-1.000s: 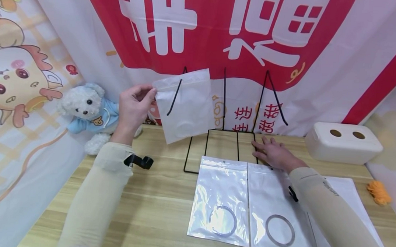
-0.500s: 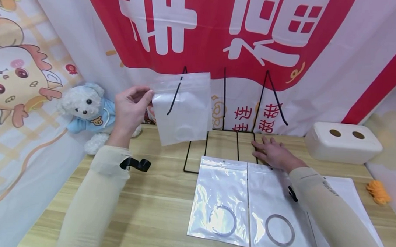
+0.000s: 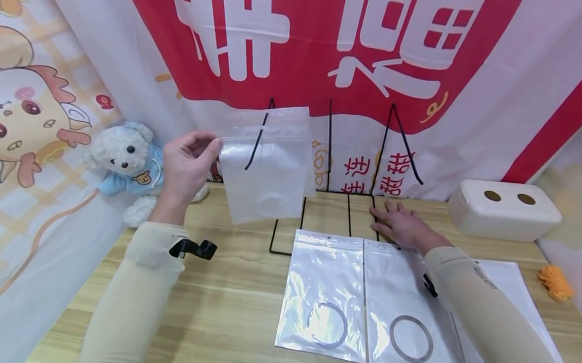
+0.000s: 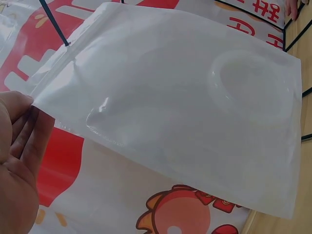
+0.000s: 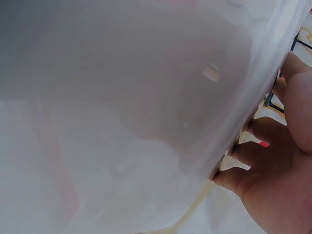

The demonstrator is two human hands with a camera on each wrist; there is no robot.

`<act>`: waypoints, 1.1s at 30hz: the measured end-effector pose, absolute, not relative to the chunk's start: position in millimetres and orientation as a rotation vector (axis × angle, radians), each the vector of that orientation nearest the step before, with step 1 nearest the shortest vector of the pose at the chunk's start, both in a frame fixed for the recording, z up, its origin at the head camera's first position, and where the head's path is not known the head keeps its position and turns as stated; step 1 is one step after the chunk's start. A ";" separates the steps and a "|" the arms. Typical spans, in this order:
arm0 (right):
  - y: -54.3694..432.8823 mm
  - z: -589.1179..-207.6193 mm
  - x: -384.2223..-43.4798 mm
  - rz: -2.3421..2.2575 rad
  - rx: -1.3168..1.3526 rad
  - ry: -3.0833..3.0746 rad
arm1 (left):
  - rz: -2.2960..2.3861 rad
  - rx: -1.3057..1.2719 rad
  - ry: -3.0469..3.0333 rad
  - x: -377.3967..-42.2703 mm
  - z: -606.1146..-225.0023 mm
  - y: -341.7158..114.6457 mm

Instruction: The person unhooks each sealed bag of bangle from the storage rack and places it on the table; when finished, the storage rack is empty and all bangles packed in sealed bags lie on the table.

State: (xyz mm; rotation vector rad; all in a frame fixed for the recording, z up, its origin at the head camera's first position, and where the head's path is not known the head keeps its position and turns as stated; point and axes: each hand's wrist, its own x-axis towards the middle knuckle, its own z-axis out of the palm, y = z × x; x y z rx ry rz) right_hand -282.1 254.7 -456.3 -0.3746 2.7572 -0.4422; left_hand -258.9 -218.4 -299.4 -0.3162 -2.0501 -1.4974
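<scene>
My left hand [image 3: 186,163] pinches the upper left corner of a whitish zip-lock bag [image 3: 267,178] between thumb and fingers. A round ring [image 4: 253,87] shows through this bag in the left wrist view. The left hook [image 3: 257,145] of a black wire display rack [image 3: 329,150] crosses in front of the bag's upper part, and the edge of another bag [image 3: 312,188] shows behind it. With spread fingers, my right hand [image 3: 402,224] rests on the rack's base at the right. Zip-lock bag film [image 5: 122,146] fills most of the right wrist view.
Two silvery zip-lock bags [image 3: 323,275] [image 3: 388,294], each with a ring, lie on the wooden table [image 3: 227,308]. Another pale bag [image 3: 506,272] is partly under the right forearm. A teddy bear [image 3: 131,158], a white box [image 3: 504,218] and an orange yarn bundle [image 3: 556,282] stand around.
My left hand has moved a little left and down, and the bag has swung with it, lower at its bottom edge. More of the bag behind shows. My right hand has stayed put.
</scene>
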 end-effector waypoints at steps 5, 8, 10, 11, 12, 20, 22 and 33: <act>254.2 -453.4 -279.9 -0.440 -0.383 2.763 | -1.493 -0.364 -2.004 -255.9 -301.2 -219.1; 254.2 -453.0 -279.4 -0.442 -0.382 2.764 | -1.491 -0.387 -1.980 -254.5 -302.1 -219.7; 254.2 -453.1 -279.6 -0.444 -0.378 2.763 | -1.503 -0.397 -1.971 -253.0 -302.3 -220.0; 254.4 -453.3 -279.6 -0.445 -0.374 2.762 | -1.508 -0.400 -1.969 -252.2 -302.4 -220.3; 254.5 -453.5 -279.8 -0.446 -0.371 2.760 | -1.515 -0.402 -1.967 -251.3 -302.4 -220.5; 255.5 -454.5 -281.6 -0.444 -0.360 2.751 | -1.532 -0.371 -1.974 -242.3 -302.1 -221.5; 255.9 -454.5 -281.8 -0.446 -0.360 2.750 | -1.544 -0.371 -1.963 -240.4 -301.5 -221.4; 258.2 -458.6 -281.8 -0.457 -0.405 2.777 | -1.596 -0.410 -1.900 -230.0 -304.1 -223.8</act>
